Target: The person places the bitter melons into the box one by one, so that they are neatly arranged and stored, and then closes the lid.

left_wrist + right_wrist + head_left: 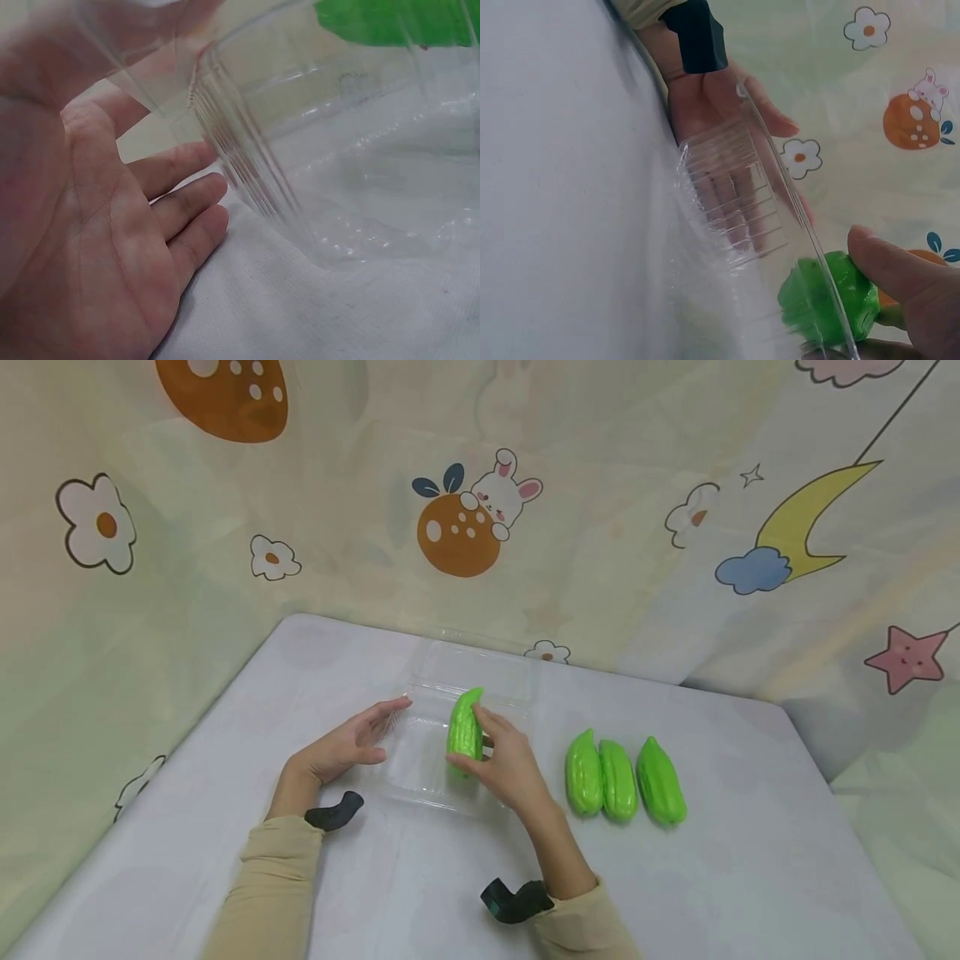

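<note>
My right hand (512, 767) pinches a bright green, ridged bitter melon (465, 733) between thumb and fingers, its pointed stem end towards the back. It is held over a clear plastic box (420, 752), whose hinged lid (468, 667) lies folded open behind it. Seen from the right wrist, the melon (817, 296) is partly behind the box's clear wall. My left hand (347, 747) stands at the box's left side, fingers loosely extended. In the left wrist view its fingertips (214, 187) rest by the ribbed wall; whether they all touch it I cannot tell.
To the right of the box, several similar things are not seen, only three bitter melons: two side by side (584, 774) and one slightly apart (662, 783). A white cloth covers the table (750, 877). Patterned curtains (600, 527) hang behind and at the sides.
</note>
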